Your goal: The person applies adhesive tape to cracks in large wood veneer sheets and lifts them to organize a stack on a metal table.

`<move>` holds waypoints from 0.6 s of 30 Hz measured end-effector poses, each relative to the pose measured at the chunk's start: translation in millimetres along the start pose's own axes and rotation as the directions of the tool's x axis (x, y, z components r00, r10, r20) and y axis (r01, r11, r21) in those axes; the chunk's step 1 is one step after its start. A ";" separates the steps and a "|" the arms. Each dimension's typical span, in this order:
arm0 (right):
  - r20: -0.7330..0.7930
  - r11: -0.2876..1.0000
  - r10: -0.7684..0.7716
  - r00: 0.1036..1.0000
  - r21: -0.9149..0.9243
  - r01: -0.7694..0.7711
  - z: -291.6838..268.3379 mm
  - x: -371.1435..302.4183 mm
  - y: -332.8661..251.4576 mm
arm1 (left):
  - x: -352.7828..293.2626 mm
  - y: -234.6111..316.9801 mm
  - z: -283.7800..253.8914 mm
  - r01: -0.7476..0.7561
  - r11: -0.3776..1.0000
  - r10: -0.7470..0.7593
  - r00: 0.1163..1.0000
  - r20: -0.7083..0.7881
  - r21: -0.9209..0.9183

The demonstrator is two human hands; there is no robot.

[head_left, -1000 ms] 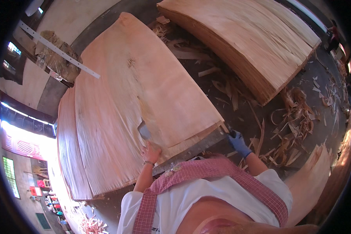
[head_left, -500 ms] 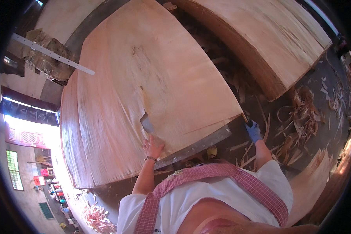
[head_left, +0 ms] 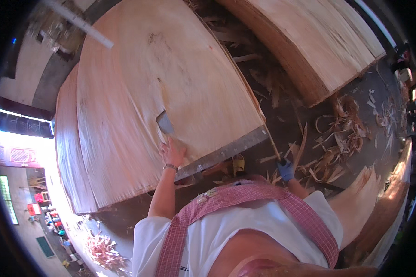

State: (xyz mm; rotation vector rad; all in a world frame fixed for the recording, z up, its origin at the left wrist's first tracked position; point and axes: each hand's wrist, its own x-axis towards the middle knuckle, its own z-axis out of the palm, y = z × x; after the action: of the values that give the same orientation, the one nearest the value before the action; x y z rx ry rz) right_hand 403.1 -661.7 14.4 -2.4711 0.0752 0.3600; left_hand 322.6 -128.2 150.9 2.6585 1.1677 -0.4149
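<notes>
Down at the far left, daylight floods a yard beyond the work floor, with a heap of pale wood shavings (head_left: 101,249) lying at the lower left. Next comes the big stack of veneer sheets (head_left: 125,106), broad and pale, its top sheet carrying a torn gap (head_left: 164,122) near the near edge. The left hand (head_left: 172,152) lies flat on that top sheet, right below the gap, fingers spread and pressing down, a band at the wrist. Along the near edge of the stack runs a long grey straightedge (head_left: 226,152), slanting up toward the stack's near right corner. Off that corner, the right hand (head_left: 285,170), in a blue glove, is closed around the lower end of a thin wooden strip (head_left: 270,143) that rises to the corner; how tight the grip is cannot be told at this size. The person's white shirt and pink checked apron straps (head_left: 245,203) fill the bottom. Further right, curled offcuts (head_left: 337,152) litter the dark floor, and a second veneer stack (head_left: 319,41) sits across the upper right.
</notes>
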 end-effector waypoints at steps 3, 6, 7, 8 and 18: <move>0.084 0.991 0.078 0.993 0.100 -0.087 -0.2 -59.3 7.9 | -0.4 2.2 -4.7 0.015 1.000 -0.015 1.000 0.007 0.005; 0.045 0.980 0.145 0.988 0.131 -0.150 -15.4 -104.9 36.3 | -10.2 26.3 -29.8 0.005 0.974 0.006 0.999 0.045 -0.227; 0.028 0.983 0.115 0.993 0.139 -0.117 -19.2 -99.8 37.9 | -17.1 12.9 -12.3 -0.040 0.983 0.023 0.995 -0.095 -0.181; 0.041 0.984 0.085 0.995 0.151 -0.091 -29.0 -91.8 41.4 | -21.0 2.7 12.3 -0.073 0.989 0.042 0.972 -0.232 -0.125; -0.091 0.889 0.017 0.996 0.457 0.027 -115.4 89.7 20.2 | -36.4 100.1 -6.4 0.003 0.990 -0.019 0.994 -0.110 -0.139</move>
State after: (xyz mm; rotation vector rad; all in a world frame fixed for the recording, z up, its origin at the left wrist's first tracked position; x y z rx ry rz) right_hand 514.0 -744.2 66.0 -2.0147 0.1722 0.1957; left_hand 374.6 -217.7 176.7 2.5844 1.1963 -0.1822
